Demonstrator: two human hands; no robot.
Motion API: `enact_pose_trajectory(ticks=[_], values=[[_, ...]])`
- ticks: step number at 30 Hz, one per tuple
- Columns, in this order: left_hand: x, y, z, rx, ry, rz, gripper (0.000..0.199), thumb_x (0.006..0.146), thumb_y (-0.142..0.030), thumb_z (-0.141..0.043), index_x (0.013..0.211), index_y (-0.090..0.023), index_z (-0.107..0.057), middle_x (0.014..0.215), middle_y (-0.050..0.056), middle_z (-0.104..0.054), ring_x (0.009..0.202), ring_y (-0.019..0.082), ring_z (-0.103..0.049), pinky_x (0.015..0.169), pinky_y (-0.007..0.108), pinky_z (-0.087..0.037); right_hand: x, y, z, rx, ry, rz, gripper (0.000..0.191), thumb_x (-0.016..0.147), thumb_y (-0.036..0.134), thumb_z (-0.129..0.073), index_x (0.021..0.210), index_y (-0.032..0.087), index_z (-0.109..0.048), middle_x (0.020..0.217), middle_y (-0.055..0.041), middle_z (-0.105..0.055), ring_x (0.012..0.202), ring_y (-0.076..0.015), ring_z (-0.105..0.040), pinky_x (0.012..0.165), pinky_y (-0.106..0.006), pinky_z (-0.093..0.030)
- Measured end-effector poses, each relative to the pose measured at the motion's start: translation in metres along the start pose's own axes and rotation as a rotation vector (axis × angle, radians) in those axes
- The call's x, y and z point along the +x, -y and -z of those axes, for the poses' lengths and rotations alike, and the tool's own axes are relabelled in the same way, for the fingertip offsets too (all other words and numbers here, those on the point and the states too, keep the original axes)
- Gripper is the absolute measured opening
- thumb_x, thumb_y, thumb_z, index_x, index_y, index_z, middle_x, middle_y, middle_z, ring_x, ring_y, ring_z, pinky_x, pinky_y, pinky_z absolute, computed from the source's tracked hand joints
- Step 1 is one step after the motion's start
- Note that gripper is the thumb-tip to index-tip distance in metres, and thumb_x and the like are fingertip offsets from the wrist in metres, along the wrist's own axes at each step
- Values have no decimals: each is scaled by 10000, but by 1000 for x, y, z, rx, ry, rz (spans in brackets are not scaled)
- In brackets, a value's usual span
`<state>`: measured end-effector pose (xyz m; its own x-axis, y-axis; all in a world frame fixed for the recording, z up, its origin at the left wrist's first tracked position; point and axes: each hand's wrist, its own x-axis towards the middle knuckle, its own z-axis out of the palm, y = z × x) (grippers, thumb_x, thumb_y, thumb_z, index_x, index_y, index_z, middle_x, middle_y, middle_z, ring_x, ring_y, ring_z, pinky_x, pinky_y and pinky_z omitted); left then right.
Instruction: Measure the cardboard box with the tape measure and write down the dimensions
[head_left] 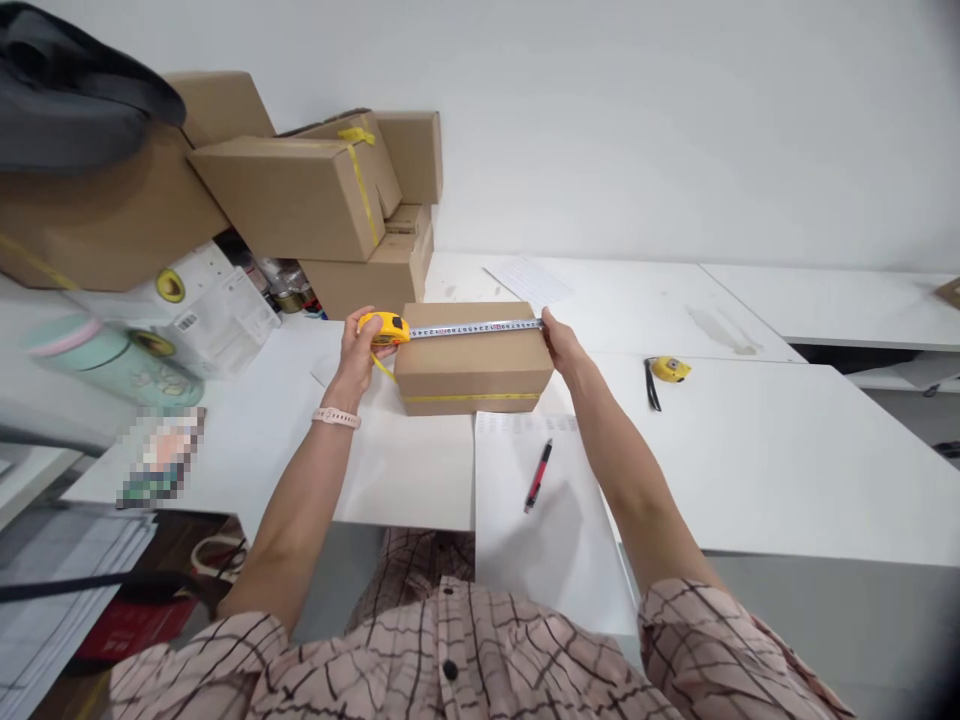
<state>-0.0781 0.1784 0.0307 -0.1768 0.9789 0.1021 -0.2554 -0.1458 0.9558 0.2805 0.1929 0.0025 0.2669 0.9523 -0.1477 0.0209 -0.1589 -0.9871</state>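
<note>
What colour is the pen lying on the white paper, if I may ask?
The pen is red and black, seen in the head view.

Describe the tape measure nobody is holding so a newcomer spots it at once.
On the white table, find the cardboard box between the left hand and the right hand. Past the right hand, farther right, lies a small yellow tape measure with a black strap. Unlike the tape measure in the left hand, it shows no drawn-out blade.
</note>
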Motion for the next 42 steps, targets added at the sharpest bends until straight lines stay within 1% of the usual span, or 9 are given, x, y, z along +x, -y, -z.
enact_pose_trajectory(ticks=[3,5,11,16,22,27,30,34,42], values=[[4,1,-15,19,44,15,568,696,-451,-824,1155,-257,-552,1058,41,-659,811,192,-710,692,336,-620,-12,3,16,37,-75,-72,507,847,726,-563,771,225,-544,718,-20,-564,706,-176,-568,630,-287,-476],[8,1,-22,19,47,41,558,707,-438,-822,1152,-254,-538,1037,40,-664,790,190,-710,685,337,-621,-17,7,21,13,-110,-57,462,864,672,-571,765,222,-538,735,-19,-556,716,-169,-548,625,-278,-457],[17,-2,-26,-6,37,117,534,766,-438,-787,1152,-256,-465,996,33,-655,775,188,-720,726,366,-629,-23,10,24,-69,-128,18,448,856,644,-585,726,226,-490,705,-3,-515,680,-155,-480,626,-286,-418],[25,-2,-22,3,86,152,585,769,-458,-787,1190,-269,-427,1072,49,-636,779,197,-734,745,404,-633,-27,7,31,-156,-139,85,465,865,652,-583,714,222,-489,706,-11,-528,673,-155,-468,621,-291,-397],[36,-2,-16,18,92,184,622,775,-435,-810,1243,-281,-431,1096,71,-633,717,192,-737,730,404,-632,-29,7,38,-190,-156,31,461,868,648,-568,760,200,-550,795,-41,-612,724,-162,-520,648,-288,-413],[41,-7,-11,23,112,183,626,776,-423,-801,1249,-277,-418,1094,82,-637,736,224,-750,735,434,-631,-24,10,35,-181,-159,16,444,882,626,-547,789,193,-574,846,-60,-647,737,-167,-545,636,-280,-430],[43,-9,-7,30,117,175,614,791,-416,-784,1254,-272,-409,1102,100,-644,750,245,-755,744,452,-627,-20,13,31,-246,-151,24,455,869,638,-565,796,189,-581,875,-75,-660,752,-175,-557,627,-279,-431],[43,-10,2,47,89,217,606,798,-427,-775,1253,-274,-406,1092,84,-643,752,223,-750,735,422,-628,-18,16,28,-347,-123,20,466,864,651,-588,808,188,-563,926,-97,-660,766,-179,-575,579,-264,-430],[42,-15,28,122,117,197,652,787,-480,-774,1280,-265,-407,1057,63,-673,707,223,-745,686,427,-626,-11,16,29,-568,-126,101,516,900,682,-536,714,200,-523,729,-63,-608,698,-167,-545,596,-257,-411]])
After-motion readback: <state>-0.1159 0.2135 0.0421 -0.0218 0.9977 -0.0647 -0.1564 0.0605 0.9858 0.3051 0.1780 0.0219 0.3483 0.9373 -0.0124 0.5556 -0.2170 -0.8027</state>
